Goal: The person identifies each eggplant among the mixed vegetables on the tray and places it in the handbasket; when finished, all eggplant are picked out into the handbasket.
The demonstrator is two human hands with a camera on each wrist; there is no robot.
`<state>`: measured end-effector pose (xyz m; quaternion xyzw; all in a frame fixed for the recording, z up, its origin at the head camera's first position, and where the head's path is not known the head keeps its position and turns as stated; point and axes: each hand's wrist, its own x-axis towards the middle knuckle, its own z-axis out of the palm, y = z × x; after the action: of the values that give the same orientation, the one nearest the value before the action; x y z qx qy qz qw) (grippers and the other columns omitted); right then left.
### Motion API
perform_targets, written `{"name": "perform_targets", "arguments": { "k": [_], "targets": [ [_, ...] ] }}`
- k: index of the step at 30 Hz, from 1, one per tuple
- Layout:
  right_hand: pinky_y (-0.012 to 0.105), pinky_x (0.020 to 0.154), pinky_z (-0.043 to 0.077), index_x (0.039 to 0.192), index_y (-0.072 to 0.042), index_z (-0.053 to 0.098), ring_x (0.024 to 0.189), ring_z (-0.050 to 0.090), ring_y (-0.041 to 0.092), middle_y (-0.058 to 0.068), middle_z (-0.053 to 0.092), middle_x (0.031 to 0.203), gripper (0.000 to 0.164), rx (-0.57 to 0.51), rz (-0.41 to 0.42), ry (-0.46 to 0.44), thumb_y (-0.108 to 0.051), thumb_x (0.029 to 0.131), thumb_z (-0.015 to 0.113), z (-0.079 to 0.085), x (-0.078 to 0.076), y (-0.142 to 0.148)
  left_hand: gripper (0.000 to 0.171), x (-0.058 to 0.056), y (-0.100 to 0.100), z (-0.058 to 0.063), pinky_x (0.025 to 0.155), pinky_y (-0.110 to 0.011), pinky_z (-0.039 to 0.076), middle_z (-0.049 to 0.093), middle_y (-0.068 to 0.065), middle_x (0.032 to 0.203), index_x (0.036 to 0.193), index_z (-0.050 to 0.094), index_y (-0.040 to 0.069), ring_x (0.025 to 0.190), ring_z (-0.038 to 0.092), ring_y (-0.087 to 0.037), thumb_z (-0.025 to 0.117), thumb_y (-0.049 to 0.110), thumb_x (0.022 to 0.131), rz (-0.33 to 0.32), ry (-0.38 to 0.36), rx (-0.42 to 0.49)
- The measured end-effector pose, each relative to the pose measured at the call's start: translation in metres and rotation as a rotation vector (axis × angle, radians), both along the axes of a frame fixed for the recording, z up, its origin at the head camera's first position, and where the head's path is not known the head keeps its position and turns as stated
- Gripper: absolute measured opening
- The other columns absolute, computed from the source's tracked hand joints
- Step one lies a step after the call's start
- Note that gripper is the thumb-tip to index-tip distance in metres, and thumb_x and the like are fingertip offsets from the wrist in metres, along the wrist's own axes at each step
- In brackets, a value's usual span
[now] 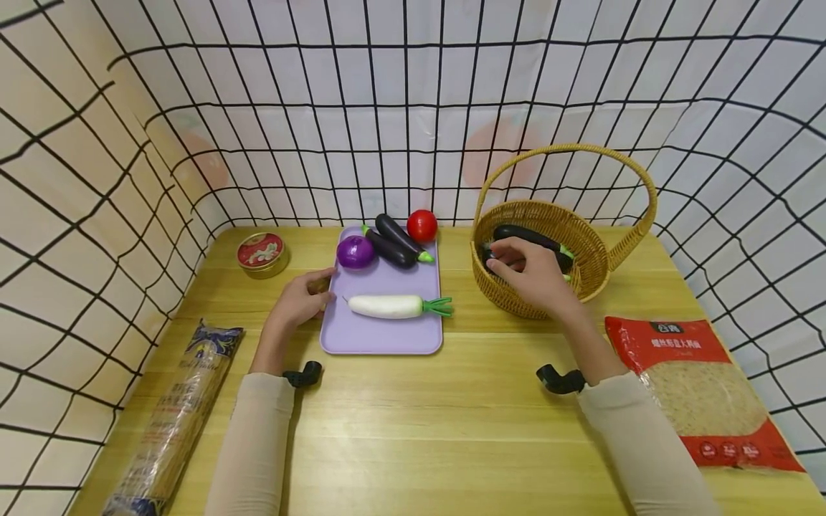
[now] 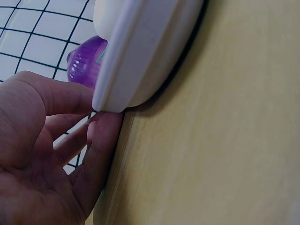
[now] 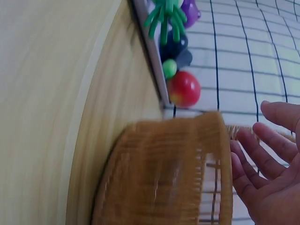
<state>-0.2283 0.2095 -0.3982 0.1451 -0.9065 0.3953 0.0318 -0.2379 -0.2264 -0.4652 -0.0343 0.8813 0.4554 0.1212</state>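
My left hand (image 1: 302, 297) pinches the left edge of a lilac tray (image 1: 381, 341); the left wrist view shows its fingers (image 2: 70, 97) right at the rim. On the tray lie a white radish (image 1: 387, 307) with green leaves, a purple onion (image 1: 355, 252), two eggplants (image 1: 392, 251) and, at the back right corner, a red tomato (image 1: 422, 226). Over the left part of a wicker basket (image 1: 510, 295) is my right hand (image 1: 530, 271), fingers loosely bent with nothing between them. Inside the basket is a dark eggplant (image 1: 532, 238), with more dark shapes partly hidden by the hand.
A round tin (image 1: 262, 255) stands at the back left, and a long pasta packet (image 1: 177, 423) lies along the left side. At the right is a red bag (image 1: 703, 394) of pale dry food. The basket's tall handle (image 1: 574, 147) arches upward; a grid-patterned cloth (image 1: 387, 107) encloses the table.
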Motion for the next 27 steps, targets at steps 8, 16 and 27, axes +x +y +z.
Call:
{"name": "perform_targets", "arguments": {
  "k": [8,16,27],
  "targets": [
    [0.044,0.098,0.056,0.131,-0.012,0.065,0.111,0.066,0.025,0.008,0.07,0.125,0.036,-0.063,0.053,-0.026,-0.031,0.101,0.067,-0.004,-0.009,-0.039,0.059,-0.003,0.003,-0.002,0.074,-0.031,0.063,0.044,-0.018,0.159,0.155,0.049,0.027,0.108,0.064,-0.034,0.064,0.018,0.099,-0.012,0.017,0.0],
    [0.047,0.103,0.056,0.136,-0.006,0.062,0.118,0.066,0.031,0.016,0.065,0.135,0.042,-0.108,0.069,-0.129,-0.025,0.099,0.069,-0.014,-0.026,-0.076,0.06,-0.002,0.003,-0.002,0.075,-0.032,0.063,0.043,-0.019,0.16,0.156,0.047,0.027,0.108,0.064,-0.034,0.063,0.018,0.099,-0.008,0.006,0.009],
    [0.045,0.095,0.06,0.141,-0.005,0.058,0.118,0.064,0.03,0.014,0.062,0.141,0.051,-0.125,0.077,-0.169,-0.027,0.097,0.072,-0.03,-0.046,-0.106,0.06,0.0,0.0,0.0,0.075,-0.032,0.064,0.041,-0.019,0.161,0.156,0.046,0.026,0.11,0.065,-0.034,0.063,0.016,0.1,-0.002,0.001,0.008]
  ]
}}
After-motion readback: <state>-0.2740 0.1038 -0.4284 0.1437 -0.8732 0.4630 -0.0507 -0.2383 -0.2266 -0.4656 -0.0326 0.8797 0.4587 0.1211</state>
